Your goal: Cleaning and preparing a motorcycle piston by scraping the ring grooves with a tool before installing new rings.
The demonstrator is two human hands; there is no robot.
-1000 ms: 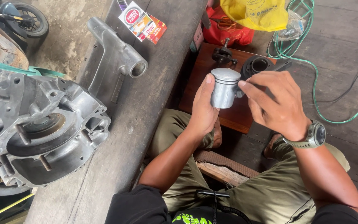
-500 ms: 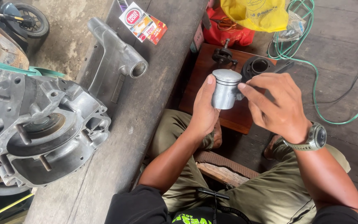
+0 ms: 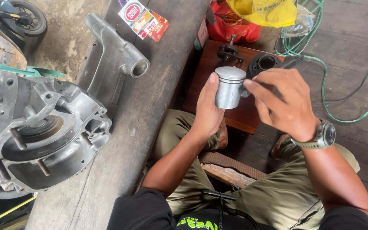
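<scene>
My left hand point(image 3: 207, 111) is wrapped around a silver metal piston point(image 3: 229, 87), held upright above my lap. My right hand point(image 3: 283, 102), with a wristwatch point(image 3: 323, 136) on it, pinches at the piston's right side with thumb and forefinger; whatever small part sits between those fingertips is hidden. Behind the piston stands a low brown wooden stool point(image 3: 218, 76) bearing a black crank part point(image 3: 228, 52) and a dark cylinder point(image 3: 263, 64).
A grey engine crankcase point(image 3: 39, 136) lies at the left on a concrete ledge point(image 3: 150, 119), with a cast metal arm point(image 3: 116, 55) and a red-and-white carton point(image 3: 143, 19) beyond it. A green hose point(image 3: 341, 106) runs over the plank floor. Yellow and red bags point(image 3: 252, 17) sit behind the stool.
Almost nothing moved. My right fingertips have shifted slightly against the piston's side, and the piston stays in my left hand.
</scene>
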